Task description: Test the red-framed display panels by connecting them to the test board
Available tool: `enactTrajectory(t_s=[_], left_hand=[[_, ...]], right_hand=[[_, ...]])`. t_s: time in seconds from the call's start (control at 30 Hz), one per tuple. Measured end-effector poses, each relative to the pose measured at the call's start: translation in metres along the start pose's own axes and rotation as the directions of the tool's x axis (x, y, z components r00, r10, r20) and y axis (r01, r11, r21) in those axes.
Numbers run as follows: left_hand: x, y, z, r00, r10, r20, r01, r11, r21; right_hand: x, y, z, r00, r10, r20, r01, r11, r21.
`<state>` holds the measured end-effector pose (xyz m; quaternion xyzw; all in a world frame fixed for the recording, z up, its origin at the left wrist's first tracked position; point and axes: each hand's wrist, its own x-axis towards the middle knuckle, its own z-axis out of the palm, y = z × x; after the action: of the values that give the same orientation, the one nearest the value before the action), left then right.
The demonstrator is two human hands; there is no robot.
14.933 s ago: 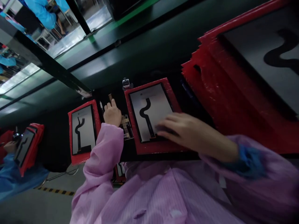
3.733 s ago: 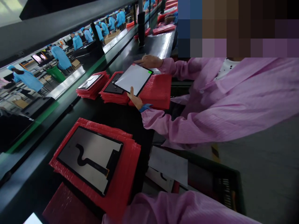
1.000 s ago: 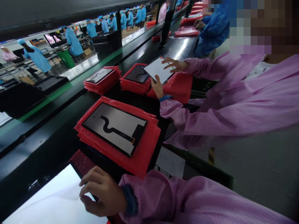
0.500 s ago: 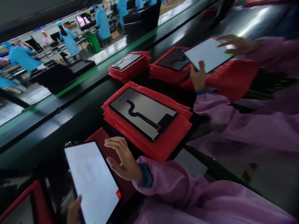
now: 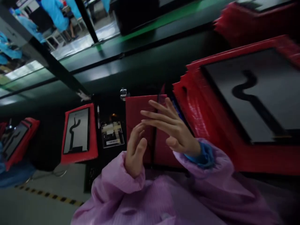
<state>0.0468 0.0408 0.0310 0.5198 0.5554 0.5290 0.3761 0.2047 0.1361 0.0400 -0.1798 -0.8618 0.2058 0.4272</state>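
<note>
My left hand (image 5: 136, 151) and my right hand (image 5: 179, 129) are close together above a dark red pad (image 5: 138, 109). The left fingers are loosely bent, with the thumb apart. The right fingers stretch out to the left, their tips at or near the left fingertips. I make out nothing held in either hand. Below them a thin dark strip (image 5: 153, 150) runs down over the pad; whether it is a panel seen edge-on, I cannot tell. To the right, a display panel (image 5: 264, 97) with a black ribbon cable lies on stacked red bubble bags (image 5: 199, 103).
On the left, another display panel (image 5: 78, 131) rests on a red bag (image 5: 93, 150), beside a white pen (image 5: 98, 117) and a small circuit-like part (image 5: 112, 134). More panels lie at far left (image 5: 15, 140), near a blue sleeve. A dark post (image 5: 63, 78) rises behind.
The view has swung left and down. The lit white panel between my hands no longer shows its face. My hands have come together, and the co-worker's hands on the right have left view.
</note>
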Motion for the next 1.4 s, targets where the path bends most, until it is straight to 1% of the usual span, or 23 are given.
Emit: enactTrajectory(t_s=[0.03, 0.07, 0.1, 0.13, 0.17, 0.2, 0.23, 0.3, 0.4, 0.5, 0.6, 0.7, 0.8, 0.87, 0.9, 0.93, 1.0, 1.07, 1.13, 1.2, 1.23, 1.3, 1.4], left_hand=[[-0.007, -0.005, -0.013, 0.992, 0.094, -0.078, -0.077, 0.976, 0.204], [-0.014, -0.012, -0.026, 0.973, 0.181, -0.144, -0.104, 0.898, 0.427], [-0.020, -0.020, -0.039, 0.952, 0.243, -0.185, -0.077, 0.777, 0.625], [-0.025, -0.029, -0.050, 0.942, 0.269, -0.201, -0.024, 0.651, 0.758], [-0.029, -0.038, -0.059, 0.940, 0.270, -0.206, 0.028, 0.543, 0.839], [-0.032, -0.046, -0.066, 0.948, 0.253, -0.192, 0.055, 0.465, 0.884], [-0.035, -0.053, -0.070, 0.958, 0.233, -0.167, 0.059, 0.410, 0.910], [-0.039, -0.062, -0.073, 0.971, 0.215, -0.109, 0.032, 0.333, 0.942], [-0.041, -0.066, -0.069, 0.979, 0.201, -0.041, -0.007, 0.233, 0.973], [-0.041, -0.066, -0.067, 0.979, 0.200, -0.031, -0.008, 0.188, 0.982], [-0.039, -0.067, -0.070, 0.974, 0.227, -0.021, -0.020, 0.175, 0.984], [-0.034, -0.072, -0.074, 0.972, 0.235, -0.003, -0.037, 0.167, 0.985], [-0.028, -0.077, -0.077, 0.971, 0.239, -0.012, -0.036, 0.195, 0.980], [-0.026, -0.080, -0.078, 0.970, 0.243, -0.020, -0.039, 0.236, 0.971], [-0.026, -0.081, -0.079, 0.968, 0.249, -0.024, -0.043, 0.260, 0.965], [-0.025, -0.082, -0.081, 0.964, 0.266, -0.020, -0.060, 0.289, 0.955], [-0.025, -0.085, -0.084, 0.945, 0.326, 0.025, -0.155, 0.378, 0.913], [-0.025, -0.087, -0.086, 0.917, 0.370, 0.150, -0.322, 0.464, 0.825], [-0.023, -0.090, -0.087, 0.878, 0.357, 0.318, -0.467, 0.500, 0.729], [-0.020, -0.092, -0.087, 0.854, 0.301, 0.423, -0.519, 0.510, 0.686], [-0.018, -0.092, -0.087, 0.854, 0.278, 0.440, -0.519, 0.522, 0.677], [-0.013, -0.091, -0.090, 0.869, 0.250, 0.427, -0.487, 0.577, 0.655], [-0.007, -0.079, -0.102, 0.903, 0.216, 0.371, -0.412, 0.676, 0.610]], right_hand=[[-0.002, -0.002, -0.001, 1.000, 0.008, 0.006, -0.008, 1.000, -0.007], [-0.003, -0.004, -0.003, 1.000, 0.018, 0.013, -0.018, 1.000, -0.013], [-0.004, -0.006, -0.004, 0.999, 0.033, 0.020, -0.033, 0.999, -0.017], [-0.004, -0.009, -0.006, 0.998, 0.050, 0.024, -0.049, 0.999, -0.019], [-0.005, -0.011, -0.007, 0.998, 0.066, 0.024, -0.066, 0.998, -0.019], [-0.005, -0.013, -0.008, 0.996, 0.083, 0.024, -0.082, 0.996, -0.018], [-0.005, -0.014, -0.008, 0.995, 0.099, 0.023, -0.099, 0.995, -0.017], [-0.005, -0.016, -0.008, 0.992, 0.127, 0.027, -0.126, 0.992, -0.023], [-0.004, -0.017, -0.007, 0.993, 0.118, 0.023, -0.117, 0.992, -0.049], [-0.002, -0.015, -0.007, 0.997, 0.076, 0.011, -0.075, 0.995, -0.067], [-0.001, -0.012, -0.006, 0.997, 0.074, 0.014, -0.073, 0.994, -0.081], [0.002, -0.012, -0.004, 0.994, 0.112, 0.010, -0.110, 0.987, -0.119], [0.005, -0.019, -0.001, 0.981, 0.192, -0.013, -0.192, 0.969, -0.158], [0.006, -0.029, 0.002, 0.954, 0.292, -0.070, -0.300, 0.939, -0.167], [0.005, -0.034, 0.002, 0.926, 0.358, -0.117, -0.373, 0.913, -0.163], [0.003, -0.039, 0.002, 0.885, 0.435, -0.166, -0.458, 0.876, -0.148], [-0.003, -0.048, 0.000, 0.769, 0.597, -0.228, -0.627, 0.774, -0.087], [-0.013, -0.052, -0.006, 0.650, 0.721, -0.240, -0.746, 0.665, -0.026], [-0.025, -0.052, -0.014, 0.575, 0.776, -0.259, -0.796, 0.604, 0.042], [-0.036, -0.048, -0.017, 0.540, 0.792, -0.286, -0.787, 0.595, 0.163], [-0.040, -0.046, -0.016, 0.528, 0.798, -0.292, -0.770, 0.595, 0.232], [-0.044, -0.039, -0.007, 0.502, 0.807, -0.311, -0.737, 0.588, 0.334], [-0.044, -0.022, 0.015, 0.476, 0.811, -0.340, -0.712, 0.583, 0.393]])
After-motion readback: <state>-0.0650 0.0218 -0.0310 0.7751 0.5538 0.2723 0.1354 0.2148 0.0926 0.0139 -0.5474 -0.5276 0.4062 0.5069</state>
